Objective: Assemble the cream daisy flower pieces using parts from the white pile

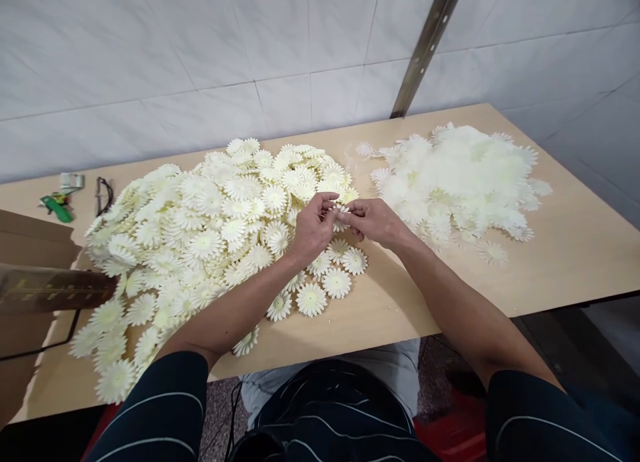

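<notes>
My left hand (311,226) and my right hand (374,221) meet above the middle of the wooden table (575,249). Both pinch one small cream daisy flower (341,215) between thumb and fingertips. Under and to the left of my hands lies a large heap of flat cream daisy flowers (200,235), with a few single ones (330,282) laid out just below my left wrist. To the right sits a fluffier white pile of flower pieces (465,175).
A green-handled tool (57,207), a roll of tape (71,181) and dark glasses (103,194) lie at the table's far left. A cardboard box (30,282) stands at the left edge. White tiled wall behind, with a metal strip (426,45).
</notes>
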Motion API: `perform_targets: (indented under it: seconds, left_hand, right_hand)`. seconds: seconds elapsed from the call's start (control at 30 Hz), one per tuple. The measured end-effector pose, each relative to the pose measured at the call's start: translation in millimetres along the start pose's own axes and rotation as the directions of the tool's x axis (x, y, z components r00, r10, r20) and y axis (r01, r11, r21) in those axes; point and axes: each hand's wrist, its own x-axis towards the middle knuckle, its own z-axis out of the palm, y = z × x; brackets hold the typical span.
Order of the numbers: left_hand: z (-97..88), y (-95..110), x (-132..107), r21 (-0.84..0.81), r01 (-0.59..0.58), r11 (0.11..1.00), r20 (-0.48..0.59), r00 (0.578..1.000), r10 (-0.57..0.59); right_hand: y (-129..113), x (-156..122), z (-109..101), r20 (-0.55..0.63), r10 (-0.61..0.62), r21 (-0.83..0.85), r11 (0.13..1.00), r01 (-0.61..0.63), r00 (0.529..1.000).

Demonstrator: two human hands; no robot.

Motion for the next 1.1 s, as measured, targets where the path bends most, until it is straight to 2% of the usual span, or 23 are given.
perform_targets:
  seconds: [0.2, 0.33, 0.47, 0.67, 0.83, 1.0, 1.1]
  left_hand:
    - [-0.4, 4.9, -0.3, -0.059, 0.029, 0.998, -0.015, 0.999, -0.029]
    - [-0.2, 2.9, 1.0, -0.097, 0.106, 0.990, 0.047, 0.994, -0.101]
    - [-0.7, 4.2, 0.5, -0.113, 0.132, 0.985, 0.109, 0.987, -0.120]
    - [-2.5, 8.2, -1.0, -0.059, 0.094, 0.994, 0.075, 0.993, -0.090]
    - [-3.7, 10.1, -3.3, -0.009, 0.051, 0.999, 0.106, 0.993, -0.049]
    - [-1.7, 10.6, -3.6, -0.072, 0.119, 0.990, 0.118, 0.987, -0.110]
    - [-1.2, 10.9, -3.6, -0.090, 0.117, 0.989, 0.118, 0.987, -0.106]
  right_hand:
    - [-3.8, -2.6, -11.0, -0.087, -0.034, -0.106, 0.994, 0.025, 0.996]
    - [-5.0, -3.7, -11.4, -0.121, -0.076, -0.124, 0.990, 0.061, 0.990]
    - [-0.6, -1.5, -9.3, -0.116, -0.102, -0.053, 0.994, 0.097, 0.988]
    - [2.1, -0.2, -8.0, -0.065, -0.082, -0.001, 0.997, 0.082, 0.994]
    - [4.1, 0.5, -8.5, -0.098, -0.065, -0.046, 0.997, 0.060, 0.993]
    - [0.5, -2.1, -11.1, -0.077, -0.113, -0.111, 0.988, 0.104, 0.991]
    - [-3.9, -4.0, -10.8, -0.089, -0.122, -0.185, 0.977, 0.104, 0.989]
